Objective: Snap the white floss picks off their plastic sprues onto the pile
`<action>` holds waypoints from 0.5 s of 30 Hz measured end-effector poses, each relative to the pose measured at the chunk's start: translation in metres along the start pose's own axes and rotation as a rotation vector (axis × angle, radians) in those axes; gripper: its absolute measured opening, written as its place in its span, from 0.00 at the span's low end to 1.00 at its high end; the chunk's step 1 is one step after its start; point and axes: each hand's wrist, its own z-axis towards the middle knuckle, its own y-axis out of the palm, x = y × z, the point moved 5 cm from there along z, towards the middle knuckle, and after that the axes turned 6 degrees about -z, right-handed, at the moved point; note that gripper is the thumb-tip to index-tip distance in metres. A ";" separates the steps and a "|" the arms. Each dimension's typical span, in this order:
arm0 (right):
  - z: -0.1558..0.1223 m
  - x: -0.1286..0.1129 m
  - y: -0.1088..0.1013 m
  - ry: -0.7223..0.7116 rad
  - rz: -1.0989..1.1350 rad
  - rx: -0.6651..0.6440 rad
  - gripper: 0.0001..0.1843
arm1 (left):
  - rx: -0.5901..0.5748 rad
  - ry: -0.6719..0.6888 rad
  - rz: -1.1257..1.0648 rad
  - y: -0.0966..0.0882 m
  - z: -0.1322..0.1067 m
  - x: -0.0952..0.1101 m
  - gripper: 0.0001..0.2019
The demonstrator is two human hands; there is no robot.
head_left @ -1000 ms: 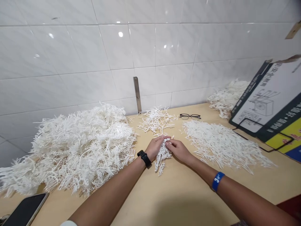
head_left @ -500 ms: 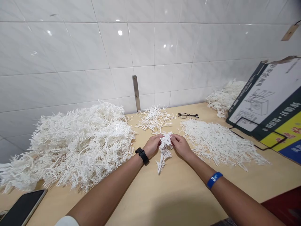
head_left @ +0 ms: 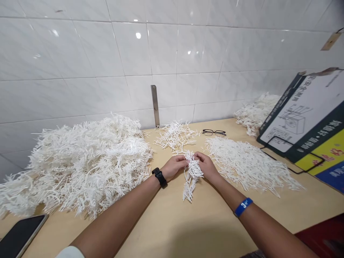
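A bunch of white branched plastic pieces [head_left: 192, 172] hangs between my hands above the wooden table [head_left: 161, 225]. My left hand [head_left: 174, 167], with a black watch at its wrist, pinches the bunch's upper left side. From the right, my right hand [head_left: 206, 165] has its fingers closed on the top of the same bunch; a blue wristband circles that forearm. Just beyond my hands lies a small loose heap of white branched scraps [head_left: 176, 136]. A flat pile of thin white pieces [head_left: 247, 163] spreads to the right of my right hand.
A large tangled white heap [head_left: 88, 165] covers the table's left side. A phone [head_left: 21, 234] lies at the front left. Eyeglasses [head_left: 214, 133] rest near the tiled wall [head_left: 129, 50]. A printed cardboard box [head_left: 301, 118] stands at right, beside another white pile [head_left: 255, 113].
The bunch has turned in my fingers and its wider part now hangs lower, towards my right hand. My left fingers have shifted slightly. The camera view has moved a little.
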 end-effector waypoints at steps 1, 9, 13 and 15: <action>0.000 0.001 0.000 0.012 0.016 0.006 0.12 | 0.004 -0.008 -0.007 0.001 0.000 0.000 0.13; -0.006 -0.011 0.001 0.030 0.060 -0.128 0.21 | 0.027 0.024 -0.050 0.005 -0.003 0.010 0.12; -0.010 -0.016 0.006 -0.016 -0.004 -0.259 0.24 | 0.064 0.032 -0.077 -0.001 -0.002 0.009 0.13; -0.011 -0.017 0.007 -0.038 -0.039 -0.273 0.24 | 0.069 0.017 -0.091 -0.003 -0.001 0.007 0.14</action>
